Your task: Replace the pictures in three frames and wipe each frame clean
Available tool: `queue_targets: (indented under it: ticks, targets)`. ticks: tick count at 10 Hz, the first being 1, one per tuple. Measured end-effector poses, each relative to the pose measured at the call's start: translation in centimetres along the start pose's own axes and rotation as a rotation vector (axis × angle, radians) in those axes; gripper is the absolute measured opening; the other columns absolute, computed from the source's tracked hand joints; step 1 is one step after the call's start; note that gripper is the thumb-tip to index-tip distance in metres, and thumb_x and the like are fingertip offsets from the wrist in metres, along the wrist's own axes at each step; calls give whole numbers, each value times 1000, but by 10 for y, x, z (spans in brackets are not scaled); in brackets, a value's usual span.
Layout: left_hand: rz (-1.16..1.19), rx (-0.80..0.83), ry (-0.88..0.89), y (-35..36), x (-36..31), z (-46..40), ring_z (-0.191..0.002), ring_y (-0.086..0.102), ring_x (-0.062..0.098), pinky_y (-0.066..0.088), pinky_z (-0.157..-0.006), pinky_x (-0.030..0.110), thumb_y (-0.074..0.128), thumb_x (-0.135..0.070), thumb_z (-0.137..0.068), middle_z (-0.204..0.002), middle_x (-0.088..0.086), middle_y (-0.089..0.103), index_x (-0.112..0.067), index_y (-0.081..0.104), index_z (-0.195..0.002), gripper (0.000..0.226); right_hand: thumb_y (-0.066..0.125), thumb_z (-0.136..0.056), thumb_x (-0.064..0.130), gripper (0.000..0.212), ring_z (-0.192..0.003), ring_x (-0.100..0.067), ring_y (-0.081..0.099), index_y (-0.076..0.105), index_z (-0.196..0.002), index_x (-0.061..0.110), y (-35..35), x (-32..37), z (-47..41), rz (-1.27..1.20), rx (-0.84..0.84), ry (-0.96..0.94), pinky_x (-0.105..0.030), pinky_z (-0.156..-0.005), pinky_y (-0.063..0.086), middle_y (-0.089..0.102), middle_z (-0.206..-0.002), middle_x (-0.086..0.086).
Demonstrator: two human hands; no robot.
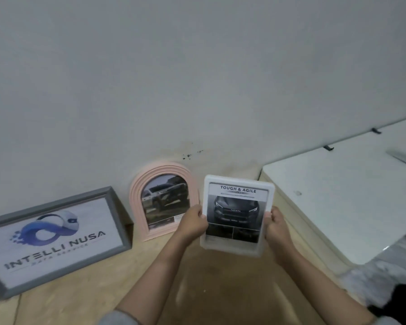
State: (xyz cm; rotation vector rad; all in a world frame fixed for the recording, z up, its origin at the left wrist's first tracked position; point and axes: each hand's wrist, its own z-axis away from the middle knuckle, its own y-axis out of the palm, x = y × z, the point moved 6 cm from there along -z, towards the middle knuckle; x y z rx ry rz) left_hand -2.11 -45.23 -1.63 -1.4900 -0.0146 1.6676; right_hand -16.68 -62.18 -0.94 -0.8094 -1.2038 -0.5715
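Head view: white frame (238, 213) upright, long axis vertical; both hands grip it.

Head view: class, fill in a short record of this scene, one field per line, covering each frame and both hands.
white frame: held up in both hands, car picture headed TOUGH & AGILE
left hand: grips the frame's left edge
right hand: grips its right edge
pink arched frame: leans on the wall, shows a car picture
grey frame: leans on the wall, logo reads INTELLI NUSA
surface: wooden floor
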Motion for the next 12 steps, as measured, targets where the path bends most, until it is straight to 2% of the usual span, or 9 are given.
queue_targets:
  ticks: [1, 2, 4, 5, 7, 9, 10, 11, 12]
  targets:
    - [-25, 23, 20, 21, -15, -23, -89, 54, 28, 39, -73, 32, 41, -6, -90, -100, 17, 58, 0, 54, -103, 20, 34, -100, 8, 19, -90, -32, 59, 52, -106, 11, -14, -4, -19, 5, -31, -18, -43, -81, 49, 62, -96, -15]
    - [-51, 51, 39, 39, -30, -40, -90, 53, 26, 39, -74, 30, 40, -5, -90, -99, 13, 57, -1, 55, -108, 24, 33, -98, 10, 21, -88, -31, 59, 53, -105, 16, -25, -15, -35, -20, -48, 4, -45, -80, 50, 61, -93, -12]
    - [-106, 87, 34, 60, -31, -62, -83, 50, 24, 37, -70, 30, 39, -3, -88, -96, 14, 59, -8, 52, -92, 15, 34, -99, 9, 23, -92, -32, 60, 52, -101, 23, -28, -29, -48, -59, -31, 32, -49, -80, 53, 61, -97, -13]
    - [-124, 87, 37, 63, -24, -67, -84, 52, 25, 40, -73, 33, 40, -2, -88, -92, 11, 58, -6, 54, -93, 16, 34, -101, 12, 19, -94, -33, 59, 51, -103, 19, -26, -40, -51, -61, -38, 28, -48, -80, 51, 60, -99, -13]
    - [-203, 89, 58, 62, -5, -60, -78, 48, 22, 32, -65, 29, 42, 3, -83, -83, 10, 54, -6, 51, -86, 13, 32, -103, 19, 17, -94, -28, 60, 49, -106, 18, -18, -59, -36, -79, -21, 70, -50, -83, 53, 60, -99, -11]
    - [-176, 64, -16, 56, 9, -49, -80, 46, 22, 32, -68, 30, 43, -4, -88, -83, 8, 49, -9, 46, -86, 6, 31, -103, 23, 20, -92, -24, 60, 48, -113, 17, -10, -60, -26, -38, -39, 110, -47, -82, 53, 61, -101, -9]
    - [-99, 21, -101, 49, 8, -35, -90, 48, 22, 34, -75, 28, 44, -15, -94, -97, 5, 52, -9, 50, -103, 13, 32, -101, 22, 28, -96, -25, 57, 46, -124, 15, -7, -59, -20, 47, -60, 189, -41, -84, 49, 59, -107, -9]
    - [-39, -21, -133, 42, 5, -24, -105, 51, 25, 35, -82, 28, 41, -22, -97, -109, 8, 53, -6, 50, -114, 25, 43, -93, 26, 44, -106, -30, 53, 38, -132, 7, -3, -64, -19, 207, -70, 370, -47, -92, 47, 52, -120, -14]
    - [-1, -70, -149, 27, 1, -10, -116, 51, 29, 38, -90, 30, 41, -25, -98, -122, 12, 54, -4, 48, -121, 32, 53, -85, 31, 59, -110, -33, 50, 33, -133, 3, 11, -58, -13, 177, -31, 500, -45, -96, 44, 44, -127, -16]
